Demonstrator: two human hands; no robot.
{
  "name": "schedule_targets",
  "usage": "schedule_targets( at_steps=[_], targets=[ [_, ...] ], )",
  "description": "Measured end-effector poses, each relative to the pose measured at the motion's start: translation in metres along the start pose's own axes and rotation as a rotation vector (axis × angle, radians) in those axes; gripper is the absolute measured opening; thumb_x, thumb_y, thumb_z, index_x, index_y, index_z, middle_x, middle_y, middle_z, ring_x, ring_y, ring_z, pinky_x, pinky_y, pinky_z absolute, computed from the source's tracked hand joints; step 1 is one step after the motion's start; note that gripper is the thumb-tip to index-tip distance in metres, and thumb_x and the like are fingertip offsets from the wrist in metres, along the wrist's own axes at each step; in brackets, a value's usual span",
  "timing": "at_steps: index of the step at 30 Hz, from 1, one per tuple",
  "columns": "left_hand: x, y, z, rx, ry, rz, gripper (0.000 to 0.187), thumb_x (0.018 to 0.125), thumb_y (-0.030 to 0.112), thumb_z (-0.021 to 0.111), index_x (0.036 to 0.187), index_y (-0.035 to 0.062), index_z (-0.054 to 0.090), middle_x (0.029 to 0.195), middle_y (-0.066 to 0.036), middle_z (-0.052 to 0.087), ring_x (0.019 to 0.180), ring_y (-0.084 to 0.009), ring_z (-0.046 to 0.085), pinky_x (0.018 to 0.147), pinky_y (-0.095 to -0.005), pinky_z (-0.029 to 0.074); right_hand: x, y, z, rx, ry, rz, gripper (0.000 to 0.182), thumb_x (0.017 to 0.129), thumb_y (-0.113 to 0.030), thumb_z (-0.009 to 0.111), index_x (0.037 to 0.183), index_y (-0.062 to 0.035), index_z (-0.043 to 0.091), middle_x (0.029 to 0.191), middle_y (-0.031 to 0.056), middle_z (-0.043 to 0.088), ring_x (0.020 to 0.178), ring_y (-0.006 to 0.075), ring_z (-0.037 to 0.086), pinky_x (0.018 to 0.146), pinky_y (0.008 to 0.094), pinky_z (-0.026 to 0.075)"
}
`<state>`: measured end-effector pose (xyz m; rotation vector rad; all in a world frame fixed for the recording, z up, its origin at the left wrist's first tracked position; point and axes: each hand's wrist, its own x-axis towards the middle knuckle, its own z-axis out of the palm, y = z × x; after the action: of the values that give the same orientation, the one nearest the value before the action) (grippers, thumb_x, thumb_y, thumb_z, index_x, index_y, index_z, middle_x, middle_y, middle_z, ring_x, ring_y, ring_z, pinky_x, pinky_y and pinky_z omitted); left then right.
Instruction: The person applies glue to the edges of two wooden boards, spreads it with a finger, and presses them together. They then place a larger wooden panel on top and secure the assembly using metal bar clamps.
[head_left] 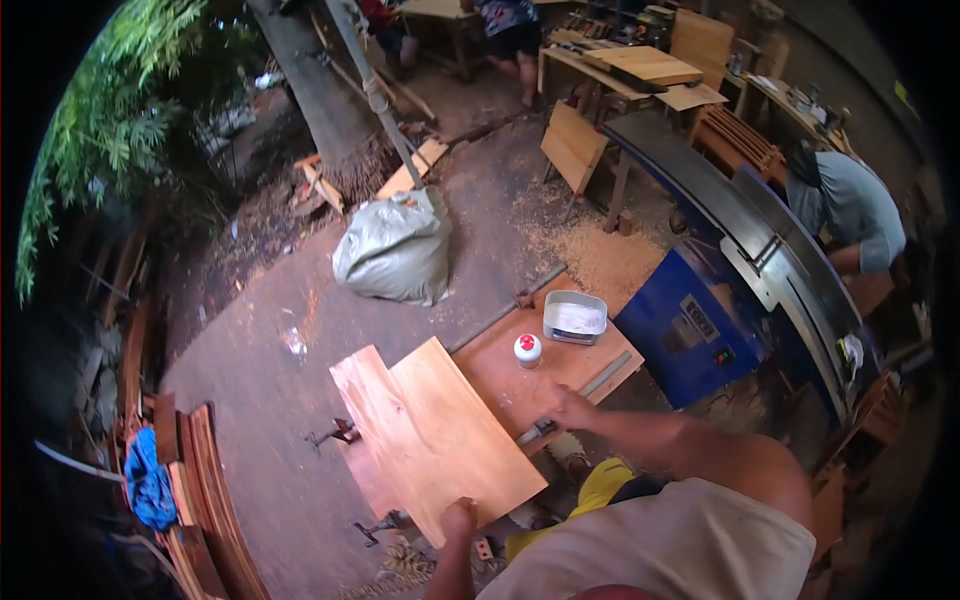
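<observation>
bottle (527, 350) and tray (574, 317) beyond board (440, 440)

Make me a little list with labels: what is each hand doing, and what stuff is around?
place: outdoor wood workshop, dirt ground
left hand: grips the near edge of the wooden board
right hand: rests on the workbench, beside the board
on the bench: white bottle with red cap, metal tray
nearby: blue machine, grey sack, sawdust pile, blue cloth
others: a person bent over by the machine
</observation>
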<state>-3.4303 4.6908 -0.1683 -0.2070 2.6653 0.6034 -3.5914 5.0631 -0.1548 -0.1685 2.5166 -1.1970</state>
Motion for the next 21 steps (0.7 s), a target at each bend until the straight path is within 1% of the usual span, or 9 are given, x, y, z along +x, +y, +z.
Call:
schedule_targets(
  at_steps=[1, 3, 5, 7, 9, 12, 16, 19, 21],
  targets=[
    [0.001, 0.001, -0.011, 0.013, 0.014, 0.023, 0.034, 0.081, 0.038, 0.069, 0.095, 0.0073, 0.07, 0.093, -0.022, 0.068, 0.089, -0.039, 0.065, 0.079, -0.0457, 0.052, -0.013, 0.013, -0.004, -0.031, 0.069, 0.038, 0.086, 0.089, -0.047, 0.063, 0.145, 0.0079, 0.027, 0.143, 0.0309, 0.039, 0.135, 0.0401, 0.039, 0.112, 0.0412, 0.033],
    [-0.009, 0.007, -0.023, -0.01, -0.004, 0.086, 0.029, 0.079, 0.038, 0.072, 0.087, 0.0103, 0.071, 0.071, -0.017, 0.067, 0.071, -0.0361, 0.066, 0.068, -0.0453, 0.052, -0.052, 0.019, -0.023, 0.035, 0.138, 0.177, 0.086, 0.089, -0.047, 0.062, 0.146, 0.0064, 0.027, 0.143, 0.0317, 0.039, 0.134, 0.0406, 0.04, 0.112, 0.0416, 0.034],
    [-0.018, 0.011, -0.035, 0.04, -0.009, 0.04, 0.034, 0.078, 0.042, 0.073, 0.079, 0.0081, 0.07, 0.07, -0.017, 0.067, 0.069, -0.0367, 0.065, 0.065, -0.0457, 0.051, -0.085, 0.05, -0.026, -0.1, 0.224, 0.143, 0.088, 0.09, -0.049, 0.061, 0.148, 0.0043, 0.023, 0.142, 0.0319, 0.04, 0.134, 0.0409, 0.041, 0.111, 0.0419, 0.034],
    [-0.029, 0.004, -0.041, 0.006, 0.146, 0.107, 0.039, 0.079, 0.045, 0.072, 0.07, 0.007, 0.067, 0.069, -0.017, 0.066, 0.066, -0.0372, 0.064, 0.064, -0.0462, 0.05, -0.124, 0.047, -0.043, -0.149, 0.207, 0.258, 0.094, 0.087, -0.054, 0.061, 0.152, -0.0017, 0.016, 0.138, 0.0348, 0.043, 0.128, 0.0452, 0.045, 0.107, 0.0457, 0.038],
    [-0.038, -0.015, -0.036, 0.067, 0.14, 0.151, 0.044, 0.084, 0.048, 0.067, 0.073, 0.0053, 0.068, 0.069, -0.018, 0.066, 0.068, -0.0383, 0.065, 0.065, -0.0473, 0.051, -0.156, 0.046, -0.047, -0.09, 0.306, 0.293, 0.095, 0.087, -0.057, 0.059, 0.153, -0.0042, 0.015, 0.141, 0.0349, 0.04, 0.13, 0.0457, 0.043, 0.108, 0.046, 0.036],
    [-0.054, -0.028, -0.041, 0.137, -0.087, 0.109, 0.048, 0.095, 0.046, 0.051, 0.088, 0.0017, 0.07, 0.083, -0.024, 0.067, 0.085, -0.0406, 0.066, 0.076, -0.0506, 0.051, -0.185, 0.056, -0.047, -0.069, 0.347, 0.349, 0.095, 0.088, -0.057, 0.058, 0.153, -0.0038, 0.014, 0.14, 0.0339, 0.041, 0.132, 0.0456, 0.04, 0.11, 0.0449, 0.034],
    [-0.063, -0.05, -0.025, 0.118, -0.144, 0.069, 0.052, 0.099, 0.042, 0.04, 0.088, -0.0006, 0.068, 0.092, -0.027, 0.066, 0.09, -0.0444, 0.064, 0.081, -0.0529, 0.049, -0.202, 0.083, -0.048, -0.153, 0.39, 0.313, 0.094, 0.088, -0.056, 0.059, 0.153, -0.0036, 0.014, 0.139, 0.0327, 0.044, 0.13, 0.0445, 0.043, 0.108, 0.0442, 0.036],
    [-0.059, -0.051, -0.008, 0.133, -0.123, 0.148, 0.044, 0.098, 0.035, 0.042, 0.088, 0.0014, 0.068, 0.09, -0.026, 0.066, 0.088, -0.0431, 0.064, 0.079, -0.0525, 0.049, -0.21, 0.115, -0.052, -0.095, 0.377, 0.358, 0.095, 0.087, -0.054, 0.06, 0.153, -0.0037, 0.014, 0.137, 0.0332, 0.046, 0.128, 0.0438, 0.046, 0.107, 0.0442, 0.037],
    [-0.054, -0.042, -0.007, 0.216, -0.181, 0.286, 0.027, 0.094, 0.026, 0.048, 0.096, 0.0052, 0.066, 0.088, -0.025, 0.066, 0.087, -0.0425, 0.065, 0.077, -0.0515, 0.05, -0.21, 0.142, -0.057, -0.118, 0.345, 0.36, 0.097, 0.087, -0.053, 0.062, 0.153, -0.0015, 0.013, 0.135, 0.0339, 0.048, 0.126, 0.0436, 0.048, 0.105, 0.0441, 0.039]
  ],
)
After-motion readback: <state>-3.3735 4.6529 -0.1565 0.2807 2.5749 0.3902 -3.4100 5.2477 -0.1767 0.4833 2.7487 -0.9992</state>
